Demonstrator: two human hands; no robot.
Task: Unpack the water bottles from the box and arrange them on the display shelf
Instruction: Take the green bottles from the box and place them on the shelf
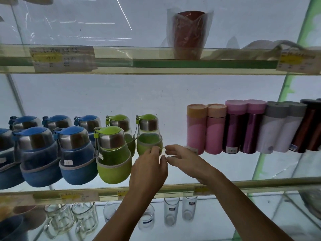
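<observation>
Round water bottles with steel collars stand in two rows on the middle glass shelf (pixel 173 186). Several blue ones (pixel 37 153) fill the left. Three green ones follow, the nearest (pixel 112 153) in front and the rightmost (pixel 148 136) in the back row. My left hand (pixel 149 168) reaches over the shelf edge; its fingertips touch the lower right side of the rightmost green bottle without closing around it. My right hand (pixel 182 158) hovers just to the right, fingers spread, holding nothing. No box is in view.
Tall pink (pixel 197 129), purple (pixel 233 126), white (pixel 271 127) and dark red (pixel 305 126) flasks line the same shelf's right side. A wrapped red cup (pixel 189 33) stands on the upper shelf. Clear glasses and mugs (pixel 171 212) sit on the shelf below. Bare shelf lies between the green bottles and the flasks.
</observation>
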